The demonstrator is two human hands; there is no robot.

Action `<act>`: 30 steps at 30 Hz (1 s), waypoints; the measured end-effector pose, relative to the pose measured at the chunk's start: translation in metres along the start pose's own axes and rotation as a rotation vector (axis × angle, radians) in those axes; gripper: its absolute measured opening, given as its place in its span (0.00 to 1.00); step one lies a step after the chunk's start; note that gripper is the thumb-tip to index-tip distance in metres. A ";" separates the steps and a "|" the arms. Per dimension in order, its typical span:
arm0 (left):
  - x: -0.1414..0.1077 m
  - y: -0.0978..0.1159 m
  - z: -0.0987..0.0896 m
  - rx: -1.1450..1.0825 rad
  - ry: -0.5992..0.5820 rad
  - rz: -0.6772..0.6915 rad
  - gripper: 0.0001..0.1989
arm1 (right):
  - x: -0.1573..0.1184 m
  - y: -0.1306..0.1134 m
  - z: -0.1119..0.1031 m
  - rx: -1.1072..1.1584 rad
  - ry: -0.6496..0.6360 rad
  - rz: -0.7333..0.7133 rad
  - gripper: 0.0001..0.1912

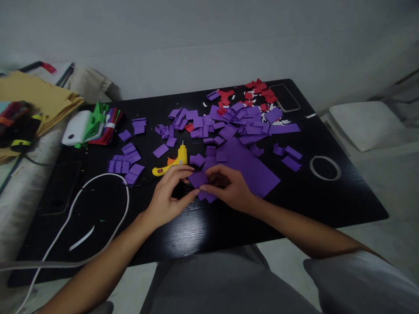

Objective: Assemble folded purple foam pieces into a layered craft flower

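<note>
Between my two hands, above the black table, is a small purple paper piece (pixel 198 179). My left hand (pixel 168 192) pinches its left side, fingers on top and thumb below. On its right side the fingers and thumb of my right hand (pixel 231 186) close on it. Just beyond my left hand lies a yellow hot glue gun (pixel 173 161) with its nozzle pointing away from me. A large purple sheet (pixel 250 170) lies flat behind and under my right hand. Folded purple paper pieces (pixel 126 161) sit in a small group to the left.
Many purple pieces (pixel 248 120) and red scraps (pixel 262 89) are heaped toward the back. A tape ring (pixel 325 168) lies at the right, a phone-like object (pixel 284 97) at the back right. A white cable (pixel 127 198) loops across the left side, near bundled colored strips (pixel 98 124).
</note>
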State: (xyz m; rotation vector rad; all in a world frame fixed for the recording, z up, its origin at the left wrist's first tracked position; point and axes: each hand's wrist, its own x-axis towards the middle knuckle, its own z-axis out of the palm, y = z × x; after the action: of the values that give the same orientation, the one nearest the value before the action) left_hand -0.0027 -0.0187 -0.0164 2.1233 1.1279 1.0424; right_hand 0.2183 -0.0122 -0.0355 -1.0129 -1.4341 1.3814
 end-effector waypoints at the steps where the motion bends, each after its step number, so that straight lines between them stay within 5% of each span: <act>1: 0.001 0.000 0.000 0.004 0.013 0.016 0.18 | 0.000 0.000 0.000 0.013 -0.007 -0.002 0.18; 12: -0.005 -0.005 -0.002 -0.020 -0.025 -0.040 0.11 | 0.000 0.001 -0.001 0.031 -0.068 -0.032 0.28; 20: 0.002 0.006 -0.001 -0.390 0.061 -0.386 0.13 | 0.002 -0.007 -0.002 -0.060 -0.026 -0.100 0.09; 27: 0.006 0.009 0.000 -0.439 -0.006 -0.482 0.17 | -0.001 -0.006 0.002 0.067 -0.039 -0.039 0.17; 30: 0.003 0.006 0.005 -0.470 0.063 -0.434 0.14 | -0.001 -0.004 0.003 0.087 -0.001 -0.079 0.15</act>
State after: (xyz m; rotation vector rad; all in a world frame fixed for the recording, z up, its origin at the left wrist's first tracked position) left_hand 0.0056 -0.0202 -0.0140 1.4128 1.1651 1.0432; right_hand 0.2163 -0.0145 -0.0316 -0.8909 -1.3881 1.3753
